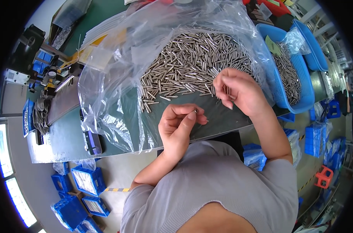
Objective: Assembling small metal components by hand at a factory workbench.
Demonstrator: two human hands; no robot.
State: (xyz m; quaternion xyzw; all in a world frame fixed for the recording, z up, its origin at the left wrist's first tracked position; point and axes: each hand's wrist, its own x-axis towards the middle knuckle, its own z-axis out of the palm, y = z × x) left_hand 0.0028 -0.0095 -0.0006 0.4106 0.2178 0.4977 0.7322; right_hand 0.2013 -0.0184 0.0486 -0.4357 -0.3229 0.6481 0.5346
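Note:
A broad heap of small grey metal pins (199, 58) lies on a clear plastic bag (118, 77) spread over the green table. In front of the heap, my left hand (177, 126) is closed, thumb against fingers. The end of one metal pin (195, 111) shows at its fingertips. My right hand (240, 91) hovers over the heap's near right edge with its fingers curled together. Thin dark shapes show at those fingertips, but whether they are gripped pins or pins lying behind cannot be told.
To the right stands a blue plastic basket (306, 83) with more pins and a green slip; another blue basket (318, 58) is behind it. A dark device (92, 143) lies at the table's front left, near machine equipment (50, 73). Blue crates (87, 180) stand on the floor.

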